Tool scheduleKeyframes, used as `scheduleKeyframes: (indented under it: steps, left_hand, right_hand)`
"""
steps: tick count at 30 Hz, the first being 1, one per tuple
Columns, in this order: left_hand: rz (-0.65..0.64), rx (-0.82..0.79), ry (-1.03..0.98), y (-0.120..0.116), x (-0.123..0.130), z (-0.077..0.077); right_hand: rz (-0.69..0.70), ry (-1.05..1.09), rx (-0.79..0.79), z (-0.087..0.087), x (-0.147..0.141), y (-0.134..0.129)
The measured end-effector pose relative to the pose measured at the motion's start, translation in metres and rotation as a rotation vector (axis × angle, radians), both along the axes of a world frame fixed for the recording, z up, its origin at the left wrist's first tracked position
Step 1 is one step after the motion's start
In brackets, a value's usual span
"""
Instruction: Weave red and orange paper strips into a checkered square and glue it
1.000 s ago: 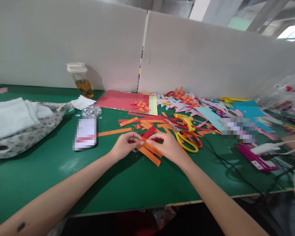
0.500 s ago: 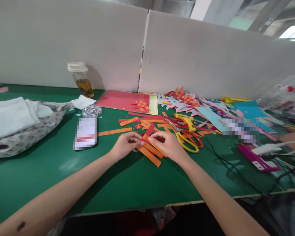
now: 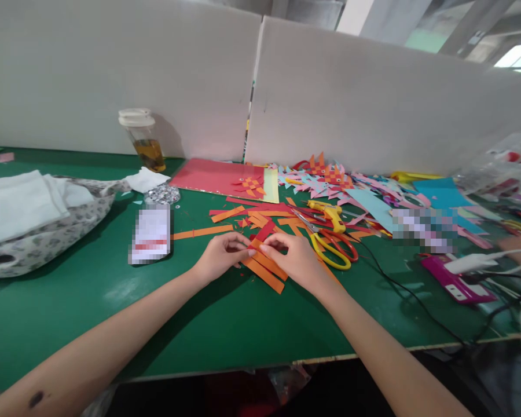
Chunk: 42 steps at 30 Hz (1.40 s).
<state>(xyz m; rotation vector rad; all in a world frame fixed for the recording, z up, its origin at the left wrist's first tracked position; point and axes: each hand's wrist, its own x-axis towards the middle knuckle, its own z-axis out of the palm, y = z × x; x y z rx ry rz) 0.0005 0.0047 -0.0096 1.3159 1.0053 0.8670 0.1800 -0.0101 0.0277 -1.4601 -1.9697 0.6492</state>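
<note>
On the green surface point(image 3: 165, 330), the crossed red and orange paper strips point(image 3: 264, 258) lie between the left hand point(image 3: 223, 256) and right hand point(image 3: 292, 255), both pinching them, thumb against fingers, near the strips' upper end.

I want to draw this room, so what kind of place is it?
Probably a craft workroom: there's a yellow glue gun, scissors with yellow plastic handles, and orange paper strips by both bare hands.
</note>
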Motion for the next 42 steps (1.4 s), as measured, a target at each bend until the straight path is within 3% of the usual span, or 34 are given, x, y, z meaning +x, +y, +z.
scheduleKeyframes:
  steps: [9, 21, 36, 42]
  left_hand:
    - [-0.011, 0.002, -0.002, 0.0003, -0.0008, -0.0001]
    - [-0.015, 0.003, -0.012, 0.0005, -0.001, -0.0003]
    - [-0.016, -0.024, -0.006, -0.0013, 0.0004, 0.0038]
    - [-0.023, 0.03, -0.005, -0.0012, -0.0008, 0.0032]
  right_hand:
    - [0.027, 0.003, -0.052, 0.0058, -0.0013, -0.003]
    - [0.056, 0.071, -0.084, 0.0003, -0.0034, -0.0018]
    - [0.007, 0.077, -0.058, -0.0024, -0.0041, -0.0018]
    - [-0.014, 0.094, -0.117, -0.0018, -0.0045, -0.0024]
